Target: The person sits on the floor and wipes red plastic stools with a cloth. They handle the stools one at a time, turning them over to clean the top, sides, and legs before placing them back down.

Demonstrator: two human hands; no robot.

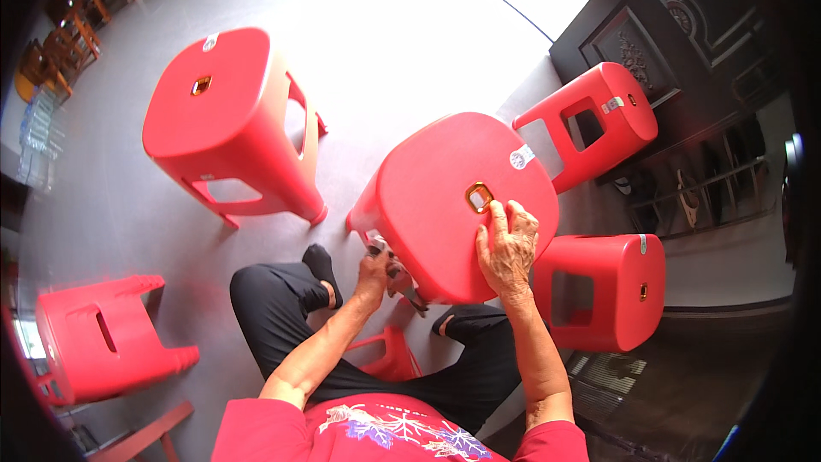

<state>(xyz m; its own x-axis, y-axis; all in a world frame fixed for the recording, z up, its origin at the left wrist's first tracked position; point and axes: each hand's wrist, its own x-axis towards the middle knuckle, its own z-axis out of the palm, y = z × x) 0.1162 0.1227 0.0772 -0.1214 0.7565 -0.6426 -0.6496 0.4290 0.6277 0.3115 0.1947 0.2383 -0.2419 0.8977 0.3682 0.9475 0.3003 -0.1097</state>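
Observation:
Directly before me stands a red plastic stool [432, 175] with a rounded square seat, a gold-rimmed hole and a pale sticker. My left hand [372, 278] is closed on a crumpled greyish-pink cloth [399, 275], held against the stool's near left side. Part of that cloth is hidden by my fingers. On top of the seat rests my right hand [510, 252], fingers extended, its fingertips beside the gold-rimmed hole [479, 198]. Nothing shows in the right hand.
Similar red stools surround me: one upright at far left [209, 103], others at left [103, 338], far right [590, 124] and right [603, 291]. A dark carved door [633, 51] and a shoe rack [710, 184] stand at right. Wooden furniture [68, 47] sits far left.

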